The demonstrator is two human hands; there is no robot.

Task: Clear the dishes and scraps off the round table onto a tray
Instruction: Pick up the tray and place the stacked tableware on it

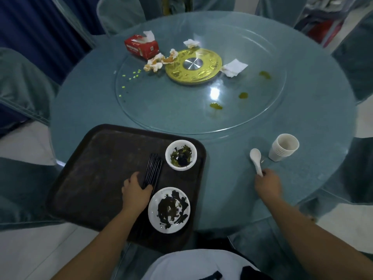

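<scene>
A dark brown tray [90, 174] lies on the near left of the round table [312, 122]. On it stand a dirty white bowl [181, 155] and a dirty white plate [169, 210]. Between them lie several black chopsticks [152, 168], and my left hand [137, 191] is closed on their near ends. To the right, my right hand [267, 183] grips the handle of a white spoon [256, 159] resting on the table. A stack of white paper cups [283, 147] stands just beyond it.
The glass turntable [262, 110] has a gold hub [193, 66], crumpled stained tissues [159, 61], a white napkin [234, 67], green crumbs [134, 74] and oily spots [216, 106]. A red tissue box [141, 46] sits at the back left. Covered chairs [20, 87] ring the table.
</scene>
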